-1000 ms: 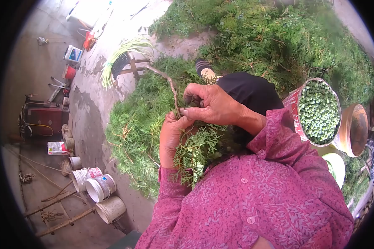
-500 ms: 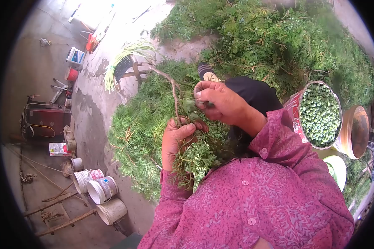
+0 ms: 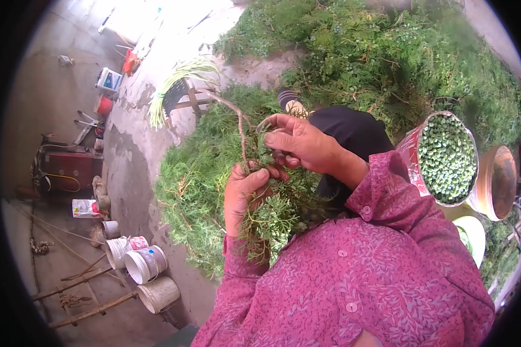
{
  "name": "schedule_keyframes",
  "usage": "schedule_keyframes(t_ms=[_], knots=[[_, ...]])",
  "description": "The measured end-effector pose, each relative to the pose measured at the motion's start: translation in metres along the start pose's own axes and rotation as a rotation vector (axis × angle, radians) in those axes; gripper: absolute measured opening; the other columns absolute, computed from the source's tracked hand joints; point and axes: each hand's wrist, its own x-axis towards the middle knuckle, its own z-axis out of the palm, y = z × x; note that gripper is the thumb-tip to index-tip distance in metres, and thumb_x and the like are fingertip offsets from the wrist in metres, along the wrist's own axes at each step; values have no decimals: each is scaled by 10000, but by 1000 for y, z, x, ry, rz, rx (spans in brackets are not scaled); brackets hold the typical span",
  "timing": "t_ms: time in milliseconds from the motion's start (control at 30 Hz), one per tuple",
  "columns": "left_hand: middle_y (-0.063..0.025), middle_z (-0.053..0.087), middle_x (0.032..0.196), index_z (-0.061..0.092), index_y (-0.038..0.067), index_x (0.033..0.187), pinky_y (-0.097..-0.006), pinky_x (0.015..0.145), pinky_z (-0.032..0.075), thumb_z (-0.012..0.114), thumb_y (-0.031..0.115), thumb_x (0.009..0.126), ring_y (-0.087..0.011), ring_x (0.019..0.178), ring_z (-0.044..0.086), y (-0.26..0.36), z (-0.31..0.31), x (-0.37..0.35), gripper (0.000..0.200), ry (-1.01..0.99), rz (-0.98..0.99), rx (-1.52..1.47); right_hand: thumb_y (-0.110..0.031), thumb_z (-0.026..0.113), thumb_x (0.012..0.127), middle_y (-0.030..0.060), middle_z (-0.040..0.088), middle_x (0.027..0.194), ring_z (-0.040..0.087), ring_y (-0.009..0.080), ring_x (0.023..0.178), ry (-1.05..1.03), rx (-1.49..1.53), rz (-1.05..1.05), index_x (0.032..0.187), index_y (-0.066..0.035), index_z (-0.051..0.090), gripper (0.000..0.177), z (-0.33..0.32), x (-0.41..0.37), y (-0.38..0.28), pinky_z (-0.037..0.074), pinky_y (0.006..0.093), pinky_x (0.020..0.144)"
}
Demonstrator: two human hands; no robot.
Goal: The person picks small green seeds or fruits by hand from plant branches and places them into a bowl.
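A brown, curved branch (image 3: 241, 124) with green scaly sprigs (image 3: 275, 217) hangs over my lap. My left hand (image 3: 248, 194) is closed round its stem, and the leafy part droops below the fingers. Just above and to the right, my right hand (image 3: 307, 143) has thumb and fingers pinched at the foliage beside the stem; what exactly lies between the fingertips is too small to tell. At the right stands a red and white bucket (image 3: 411, 156) full of small green berries (image 3: 447, 159).
Heaps of cut green branches (image 3: 359, 63) cover the floor ahead and around my legs. A small stool (image 3: 188, 103) bears a bundle of pale green strands (image 3: 182, 78). White buckets (image 3: 146, 265) lie at the left beside a wooden ladder (image 3: 92, 312). A tan bucket (image 3: 495, 182) stands at the right.
My right hand has moved slightly left and down, its fingers now closed in at the sprigs by the stem. My left hand keeps its hold on the branch.
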Motion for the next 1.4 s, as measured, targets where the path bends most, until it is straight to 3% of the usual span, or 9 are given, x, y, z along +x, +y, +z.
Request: schedule_keyframes(t_ms=[400,467,567,800,867,1100,1167,1200,1400], knots=[[-49,612,737,600,40,871,-213,470,431,598,84,789,-105,583,560,-6,5,5,93,189,-59,1,-178,608,809,26,554,805,535,83,652,83,-754,-389,1045,-11,502,308,7,-3,4,428,213,562],[-29,610,734,601,49,874,-213,468,426,590,79,799,-96,578,552,-5,7,7,82,192,-79,8,-166,605,768,124,584,724,586,222,653,194,-992,-748,935,3,547,244,7,1,8,459,314,596],[-6,604,724,607,62,859,-209,474,427,591,92,806,-80,578,548,-8,9,11,63,248,-115,94,-173,582,775,157,578,735,590,297,685,233,-913,-576,930,-1,546,235,9,-2,7,459,347,617],[3,614,739,617,56,880,-199,498,428,601,124,808,-55,591,545,-5,13,10,100,231,-116,195,-178,562,789,184,581,748,601,303,717,256,-1074,-642,924,-9,543,217,4,1,12,461,352,623],[2,617,745,619,57,884,-197,501,428,604,129,808,-54,595,547,-4,12,9,106,204,-120,248,-176,557,792,186,585,754,602,309,719,204,-926,-492,928,-11,544,214,7,-3,7,463,349,625],[-41,638,771,621,48,856,-197,515,432,596,124,808,-77,611,564,-7,9,10,93,249,-100,204,-188,547,810,132,592,707,597,241,651,272,-961,-544,918,1,549,217,1,-3,9,453,310,590],[-60,644,784,623,45,837,-197,517,434,590,117,808,-86,615,570,-6,8,8,84,294,-86,206,-181,519,853,44,557,708,480,73,568,189,-698,-442,940,2,545,204,-10,2,13,396,224,517],[-75,647,795,625,46,813,-198,513,435,589,106,803,-95,620,577,-3,7,7,71,256,-77,196,-194,504,866,21,541,697,410,36,469,244,-462,-195,901,-26,546,177,-3,-2,1,325,184,417],[-67,627,785,632,14,820,-191,484,374,548,198,814,-51,549,480,12,17,-7,203,342,-127,440,-200,484,871,33,528,691,389,25,431,193,275,-144,858,-61,512,143,-16,-2,-25,269,154,339]])
